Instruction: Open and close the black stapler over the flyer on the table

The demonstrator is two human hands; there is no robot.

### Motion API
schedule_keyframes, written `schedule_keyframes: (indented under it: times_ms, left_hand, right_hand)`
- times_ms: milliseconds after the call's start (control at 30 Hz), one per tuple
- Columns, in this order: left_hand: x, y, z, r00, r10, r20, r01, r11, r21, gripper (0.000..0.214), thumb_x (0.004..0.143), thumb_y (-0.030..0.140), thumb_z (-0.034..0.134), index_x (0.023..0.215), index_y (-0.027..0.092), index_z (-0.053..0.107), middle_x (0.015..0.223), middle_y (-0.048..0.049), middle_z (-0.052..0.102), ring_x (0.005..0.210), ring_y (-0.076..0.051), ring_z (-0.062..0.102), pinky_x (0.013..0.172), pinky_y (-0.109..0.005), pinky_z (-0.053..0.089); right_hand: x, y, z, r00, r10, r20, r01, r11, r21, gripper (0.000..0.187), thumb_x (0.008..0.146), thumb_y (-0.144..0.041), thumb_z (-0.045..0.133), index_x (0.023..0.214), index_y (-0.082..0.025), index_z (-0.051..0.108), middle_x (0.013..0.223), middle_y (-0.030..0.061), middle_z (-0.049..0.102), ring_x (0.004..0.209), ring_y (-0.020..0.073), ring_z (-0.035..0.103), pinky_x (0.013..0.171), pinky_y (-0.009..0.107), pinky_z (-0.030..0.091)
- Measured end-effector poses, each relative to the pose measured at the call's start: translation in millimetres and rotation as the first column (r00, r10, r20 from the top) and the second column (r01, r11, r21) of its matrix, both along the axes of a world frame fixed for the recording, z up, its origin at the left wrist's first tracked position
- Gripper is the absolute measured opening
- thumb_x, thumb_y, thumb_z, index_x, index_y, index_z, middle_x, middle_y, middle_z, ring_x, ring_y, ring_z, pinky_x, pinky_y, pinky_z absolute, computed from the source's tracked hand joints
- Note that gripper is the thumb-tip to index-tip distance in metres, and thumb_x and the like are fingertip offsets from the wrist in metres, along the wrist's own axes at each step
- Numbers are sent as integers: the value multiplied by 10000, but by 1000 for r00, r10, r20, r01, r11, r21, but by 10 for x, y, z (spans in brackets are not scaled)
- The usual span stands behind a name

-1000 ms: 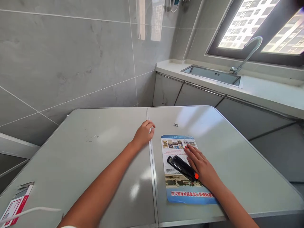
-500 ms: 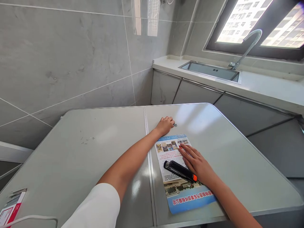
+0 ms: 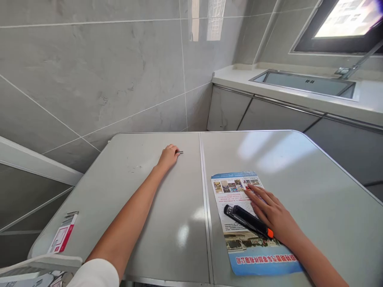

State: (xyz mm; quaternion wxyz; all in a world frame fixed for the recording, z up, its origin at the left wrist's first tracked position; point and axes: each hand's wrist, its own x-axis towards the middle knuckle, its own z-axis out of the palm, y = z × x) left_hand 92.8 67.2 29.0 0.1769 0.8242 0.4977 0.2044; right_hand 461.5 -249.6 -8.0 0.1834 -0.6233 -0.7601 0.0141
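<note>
Carefully, we are pinching a small metal piece (image 3: 180, 152) in our left hand (image 3: 168, 156) (right hand (image 3: 271, 213) lying spread on the flyer (image 3: 260, 263)); so tiny, it risks slipping.

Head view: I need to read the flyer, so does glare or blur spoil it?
Head view: the flyer is sharp and glare-free, small print too tiny; bright reflections sit on the table beyond it; the window is blown out.

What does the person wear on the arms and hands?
The left hand and right hand are bare: no gloves, rings or watch show. A white sleeve covers the left upper arm; the right forearm is uncovered as far as visible.
</note>
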Motion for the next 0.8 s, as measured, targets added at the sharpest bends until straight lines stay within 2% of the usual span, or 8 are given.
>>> schedule_keyframes:
  times_ms: [100, 233, 333, 400, 433, 567, 700, 800]
  left_hand:
    - [-136, -76, 48, 1000, 24, -7, -24, 1000, -7, 103, 957, 132, 638, 1042, 164, 688, 1056, -70, 656, 1021, -227, 574, 973, -403, 488]
    - [171, -546, 93, 992, 118, 49, -120, 992, 26, 240, 1032, 215, 528, 1214, 145, 668, 1256, -145, 611, 1179, -292, 524, 1072, -501, 428]
    - [565, -1070, 45, 997, -27, 72, 31, 998, -48, 188, 1016, 313, 589, 1041, 205, 741, 1103, -84, 667, 1056, -245, 603, 1004, -406, 498]
    - [787, -1351, 12, 986, -160, 53, 165, 979, -119, 181, 975, 324, 656, 1080, 200, 736, 1143, -98, 666, 1103, -270, 600, 1008, -418, 503]
    - [870, -1449, 7, 984, -176, 22, 177, 976, -128, 163, 965, 304, 664, 1070, 197, 729, 1149, -103, 665, 1111, -281, 596, 1003, -429, 504]
    - [1009, -1630, 82, 986, -157, -53, 149, 980, -135, 138, 1011, 180, 527, 969, 204, 656, 1091, -102, 680, 1044, -265, 626, 918, -390, 507]
    - [1018, -1804, 232, 993, -106, -49, 92, 968, -232, 171, 1067, 214, 395, 1054, 253, 560, 914, -61, 723, 772, -234, 676, 664, -323, 446]
    - [1033, -1958, 334, 996, -61, -62, 43, 967, -250, 175, 1044, 171, 387, 1085, 274, 523, 863, -49, 746, 705, -236, 689, 615, -314, 394]
  right_hand:
    - [7, 30, -19, 1000, 26, 8, -26, 1000, 3, 526, 1075, -380, 430, 1600, -353, 436, 1628, 24, 475, 1455, 317, 498, 1141, 562, 512]
    - [-1, 57, 13, 999, 53, -6, -53, 998, -18, 509, 1077, -369, 441, 1585, -341, 464, 1637, 26, 465, 1486, 300, 472, 1182, 542, 488]
    - [6, 75, 50, 997, 69, -16, -70, 997, -41, 505, 1079, -360, 452, 1584, -344, 463, 1650, 22, 446, 1506, 291, 448, 1205, 536, 468]
    - [11, 91, 73, 995, 94, -19, -95, 994, -59, 506, 1081, -346, 458, 1587, -353, 454, 1663, 13, 425, 1521, 283, 425, 1222, 531, 450]
    - [11, 99, 84, 994, 108, -22, -109, 992, -64, 506, 1082, -341, 460, 1587, -357, 453, 1666, 10, 421, 1525, 279, 418, 1228, 527, 444]
    - [-18, 122, 107, 994, 107, -29, -108, 992, -57, 514, 1083, -337, 455, 1596, -364, 436, 1650, 17, 447, 1501, 275, 450, 1210, 522, 463]
    - [-73, 122, 87, 996, 83, -21, -84, 996, -38, 508, 1087, -342, 439, 1594, -370, 436, 1637, 23, 465, 1468, 279, 485, 1183, 523, 486]
    - [-165, 123, 69, 996, 86, -23, -87, 995, -39, 499, 1085, -346, 443, 1584, -370, 450, 1638, 36, 460, 1459, 288, 490, 1171, 529, 492]
